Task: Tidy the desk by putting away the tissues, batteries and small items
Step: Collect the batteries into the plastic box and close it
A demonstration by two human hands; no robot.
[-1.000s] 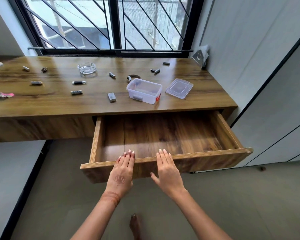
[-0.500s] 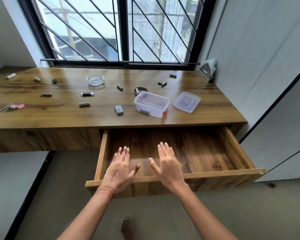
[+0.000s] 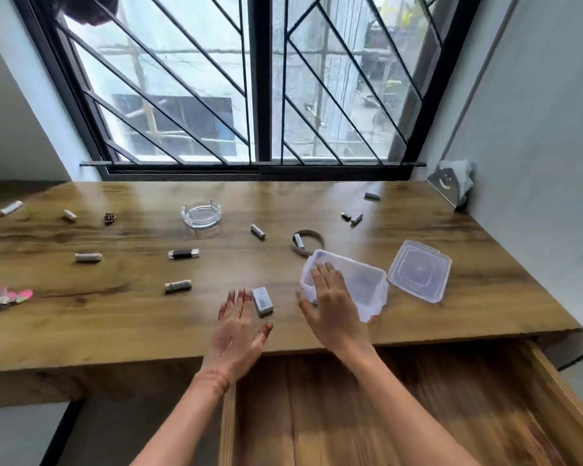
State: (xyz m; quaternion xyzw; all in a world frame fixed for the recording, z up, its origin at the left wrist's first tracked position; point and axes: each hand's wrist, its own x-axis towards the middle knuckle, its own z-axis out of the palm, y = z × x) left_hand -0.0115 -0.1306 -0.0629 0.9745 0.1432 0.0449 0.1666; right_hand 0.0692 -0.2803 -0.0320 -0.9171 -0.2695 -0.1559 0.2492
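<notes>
1. Desk (image 3: 81,317): wooden top under a barred window (image 3: 260,85); drawer (image 3: 401,408) below it stands pulled open, interior bare wood.
2. Left hand (image 3: 238,334): flat, fingers spread, palm down above the near edge of the desk, holding nothing. Fingertips lie just beside a small grey block (image 3: 262,300) (contact not resolvable, motion blur).
3. Right hand (image 3: 334,304): fingers extended and apart, lying over the near-left corner of the clear plastic container (image 3: 360,287). Thumb sits out at the container's left side. No closed grasp is visible; whether the fingers touch the rim I cannot tell.
4. Container's lid (image 3: 419,270) lies off, flat on the desk, just right of the container, its edge touching or almost touching.
5. Batteries scattered on the top: one near the far-left edge (image 3: 11,208), one at (image 3: 70,215), one at (image 3: 87,257), one at (image 3: 178,286), one right of the glass ashtray (image 3: 258,231), a pair at (image 3: 352,218), one near the window (image 3: 372,196).
6. Dark-bodied small item (image 3: 183,253) mid-desk; strap loop (image 3: 308,242) just behind the container; keys with pink tag (image 3: 5,299) at left edge.
7. Tissue holder (image 3: 451,185) in the far-right corner against the wall.
</notes>
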